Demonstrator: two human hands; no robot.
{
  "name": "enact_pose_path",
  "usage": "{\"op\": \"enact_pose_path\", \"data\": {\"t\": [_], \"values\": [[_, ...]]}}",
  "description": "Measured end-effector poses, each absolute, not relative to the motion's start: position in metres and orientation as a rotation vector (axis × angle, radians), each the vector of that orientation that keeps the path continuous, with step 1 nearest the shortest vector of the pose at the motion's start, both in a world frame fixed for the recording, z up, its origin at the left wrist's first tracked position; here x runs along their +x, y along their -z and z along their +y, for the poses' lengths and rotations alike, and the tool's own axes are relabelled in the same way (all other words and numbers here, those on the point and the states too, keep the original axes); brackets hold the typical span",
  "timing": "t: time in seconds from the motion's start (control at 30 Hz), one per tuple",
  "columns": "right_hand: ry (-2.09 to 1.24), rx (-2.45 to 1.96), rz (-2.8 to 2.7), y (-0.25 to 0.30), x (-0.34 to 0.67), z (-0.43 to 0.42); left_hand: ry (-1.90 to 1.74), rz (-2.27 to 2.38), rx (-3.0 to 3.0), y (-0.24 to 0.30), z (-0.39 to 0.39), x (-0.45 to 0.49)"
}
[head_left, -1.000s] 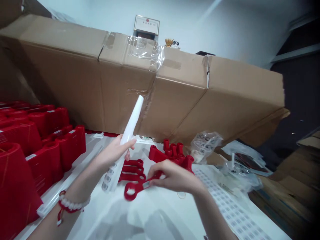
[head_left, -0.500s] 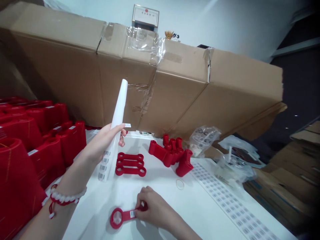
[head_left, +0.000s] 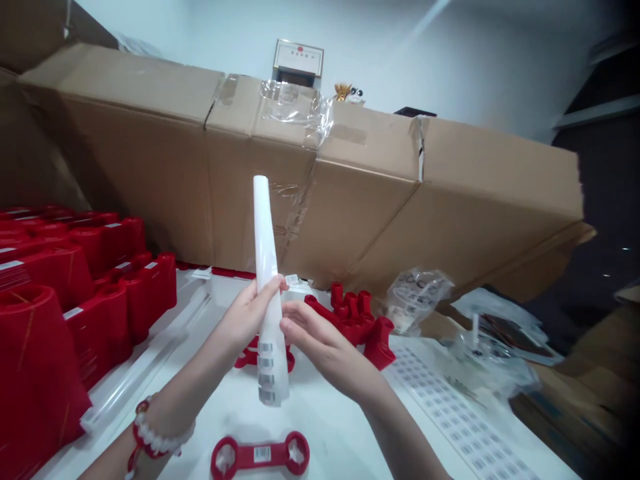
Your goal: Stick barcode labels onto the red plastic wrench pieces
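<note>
My left hand (head_left: 255, 310) is wrapped round a rolled white sheet of barcode labels (head_left: 265, 233), which stands nearly upright with several labels showing near its lower end. By the left thumb tip is a small white label (head_left: 291, 280). My right hand (head_left: 320, 340) is beside the roll, its fingers stretched toward it; whether they touch it I cannot tell. Below lies a red piece (head_left: 261, 456) with a round ring at each end and a barcode label on its middle bar. More red ringed pieces (head_left: 245, 358) are partly hidden behind the roll and hands.
Red rolled pieces (head_left: 380, 343) stand behind my right hand. A flat strip of labels (head_left: 450, 413) runs along the right side, near plastic bags (head_left: 417, 297). Many red rolls (head_left: 100, 327) fill the left. A large cardboard box (head_left: 370, 213) walls off the back.
My right hand has let go of the red ringed piece and moved up beside the label roll. The roll has shifted right and become more upright. The view has tilted slightly.
</note>
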State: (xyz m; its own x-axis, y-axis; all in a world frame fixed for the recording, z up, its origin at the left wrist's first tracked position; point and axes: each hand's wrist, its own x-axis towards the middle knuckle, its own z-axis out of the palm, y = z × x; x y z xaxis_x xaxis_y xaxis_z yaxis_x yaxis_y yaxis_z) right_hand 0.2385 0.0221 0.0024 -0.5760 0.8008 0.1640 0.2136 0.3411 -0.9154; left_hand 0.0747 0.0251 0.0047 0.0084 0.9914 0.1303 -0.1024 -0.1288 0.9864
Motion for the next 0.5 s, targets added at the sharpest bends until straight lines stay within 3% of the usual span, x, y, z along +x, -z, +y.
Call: {"op": "enact_pose_path", "data": {"t": [0.2, 0.5], "values": [[-1.223, -0.752, -1.896, -0.007, 0.243, 0.045, -1.205, 1.034, 1.518, 0.003, 0.038, 0.07], [-0.955, -1.138, -1.704, -0.034, 0.307, 0.05, -0.528, 1.141, 2.051, 0.102, 0.094, 0.07]]}}
